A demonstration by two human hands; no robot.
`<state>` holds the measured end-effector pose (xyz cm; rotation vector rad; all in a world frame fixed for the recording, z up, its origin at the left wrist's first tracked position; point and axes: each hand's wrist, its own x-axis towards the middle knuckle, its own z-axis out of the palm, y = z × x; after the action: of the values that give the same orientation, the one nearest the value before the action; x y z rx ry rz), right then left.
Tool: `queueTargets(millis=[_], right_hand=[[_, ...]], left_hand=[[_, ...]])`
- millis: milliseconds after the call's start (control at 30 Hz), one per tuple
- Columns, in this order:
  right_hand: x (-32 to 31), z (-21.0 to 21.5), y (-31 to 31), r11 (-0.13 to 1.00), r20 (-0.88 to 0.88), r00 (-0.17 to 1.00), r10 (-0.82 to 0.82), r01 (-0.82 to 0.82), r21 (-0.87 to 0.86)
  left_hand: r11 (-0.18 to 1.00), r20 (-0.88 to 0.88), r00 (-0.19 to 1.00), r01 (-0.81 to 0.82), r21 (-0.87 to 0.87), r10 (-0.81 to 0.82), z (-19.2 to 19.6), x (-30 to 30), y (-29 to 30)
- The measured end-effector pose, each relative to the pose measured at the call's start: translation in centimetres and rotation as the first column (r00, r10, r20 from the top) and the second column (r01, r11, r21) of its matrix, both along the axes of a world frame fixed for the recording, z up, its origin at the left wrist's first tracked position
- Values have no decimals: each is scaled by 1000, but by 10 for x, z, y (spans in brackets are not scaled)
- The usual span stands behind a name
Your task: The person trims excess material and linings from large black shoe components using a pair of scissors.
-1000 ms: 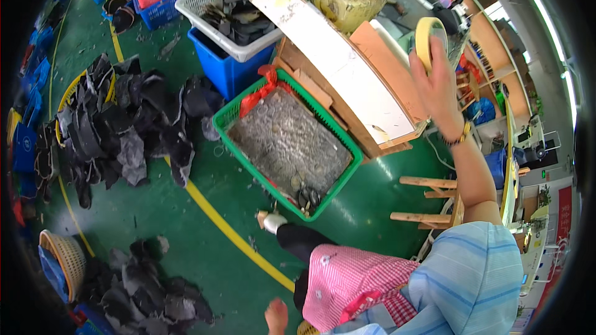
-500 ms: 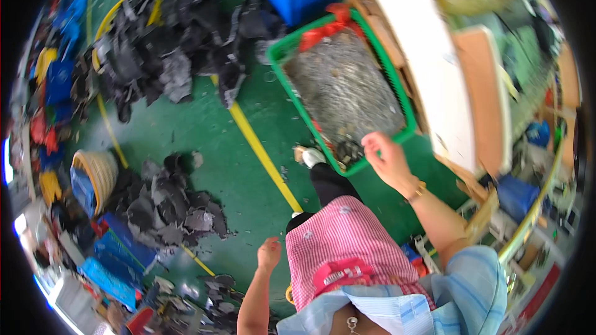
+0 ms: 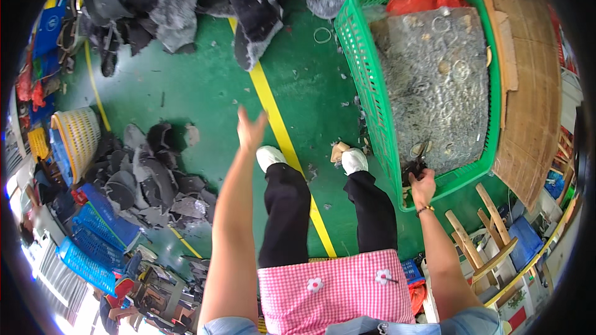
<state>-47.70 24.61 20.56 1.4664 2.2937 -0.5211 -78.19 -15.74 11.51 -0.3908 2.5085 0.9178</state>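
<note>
Head view: right hand (image 3: 423, 185) closed on dark scissors (image 3: 415, 167) at near basket (image 3: 372, 111) corner; left hand (image 3: 250, 129) open, empty. Likely stiff, sharp; take by handles.

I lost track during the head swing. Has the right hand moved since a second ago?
Yes. The right hand has come down from head height to the near corner of the green basket, closing on a dark object there.

Bright, even light; sharp centre, strong fisheye bending at edges.
</note>
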Motion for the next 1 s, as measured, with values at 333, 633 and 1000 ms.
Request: queueTargets(millis=[333, 633, 1000], right_hand=[[36, 66, 14, 923, -539, 751, -383, 295, -245], [-48, 164, -110, 837, -279, 925, -260, 71, -543], [-140, 108, -238, 546, -399, 662, 635, -750, -374]], left_hand=[[946, 103, 992, 41, 321, -77, -87, -166, 81], [505, 332, 541, 841, -194, -773, 170, 140, -225], [750, 411, 816, 555, -360, -406, 271, 371, -219]])
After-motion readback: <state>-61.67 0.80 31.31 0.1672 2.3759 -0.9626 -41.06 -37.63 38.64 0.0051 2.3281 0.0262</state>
